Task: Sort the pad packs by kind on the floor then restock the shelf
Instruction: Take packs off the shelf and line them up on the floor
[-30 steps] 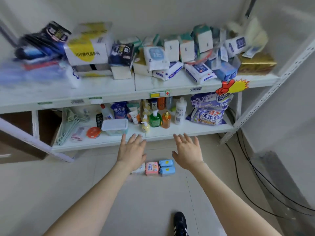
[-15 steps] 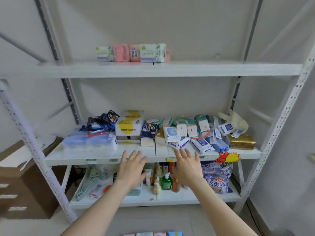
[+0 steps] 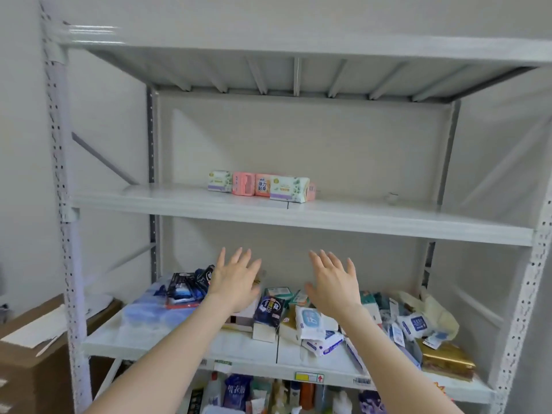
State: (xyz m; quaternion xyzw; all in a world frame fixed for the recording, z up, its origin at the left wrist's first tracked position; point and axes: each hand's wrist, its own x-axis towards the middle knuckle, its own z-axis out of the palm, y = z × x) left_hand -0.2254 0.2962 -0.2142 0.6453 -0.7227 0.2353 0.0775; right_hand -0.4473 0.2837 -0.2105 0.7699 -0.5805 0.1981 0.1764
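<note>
A short row of pad packs stands at the back of the upper shelf (image 3: 179,203): a white-green pack (image 3: 219,181), a pink pack (image 3: 243,183), an orange-pink pack (image 3: 263,185) and a longer white-green pack (image 3: 288,189). My left hand (image 3: 236,279) and my right hand (image 3: 333,280) are raised below that shelf, in front of the cluttered middle shelf. Both hands are empty with fingers spread, palms facing away. The packs on the floor are out of view.
The middle shelf (image 3: 185,339) holds a clear lidded box (image 3: 146,312), dark packets, wipes packs (image 3: 310,321) and a gold box (image 3: 448,360). Bottles crowd the lowest shelf. A brown cardboard box (image 3: 33,354) stands at the left. White uprights frame the rack.
My view has swung up from the floor packs to the upper shelf. Both empty hands have risen with it, from near the floor to just under the upper shelf.
</note>
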